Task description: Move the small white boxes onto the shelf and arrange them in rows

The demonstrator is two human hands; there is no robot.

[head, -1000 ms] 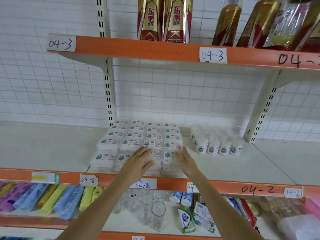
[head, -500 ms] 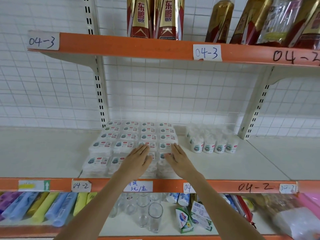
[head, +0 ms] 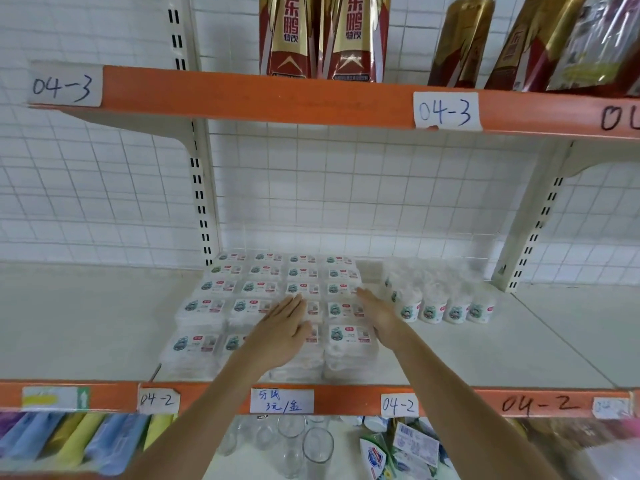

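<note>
A: Now, status of the boxes (head: 341, 336)?

B: All that I can see are on the shelf (head: 86, 317), the level labelled 04-2, set just left of its middle. They form a tidy block, edges touching, running from near the front lip back to the wall.

A: Hands?

B: Both flat, fingers straight, gripping nothing. Left hand (head: 280, 332) lies palm down on top of the block, over the third column near the front. Right hand (head: 379, 315) stands against the block's right side, fingers pointing at the wall. Judgement: squaring up, not placing.

A: Count.

B: Four columns, five rows on the top layer, so twenty tops, counting the two mostly hidden under the left hand. The front edge shows at least one more layer beneath; how many layers, and so the total, I cannot tell.

A: Anything left to move?

B: No loose box in view, and neither hand carries one. Judgement: task looks close to finished, only alignment remaining. A supply outside the frame cannot be ruled out.

A: Neighbours?

B: Round tubs (head: 446, 308) just right of the block, close by the right hand. Four across the front row; rows behind are too blurred to count. Shelf above holds two red-and-gold cartons (head: 323, 36) and some bottles (head: 464, 39). Glasses (head: 317, 448) below, number unclear.
</note>
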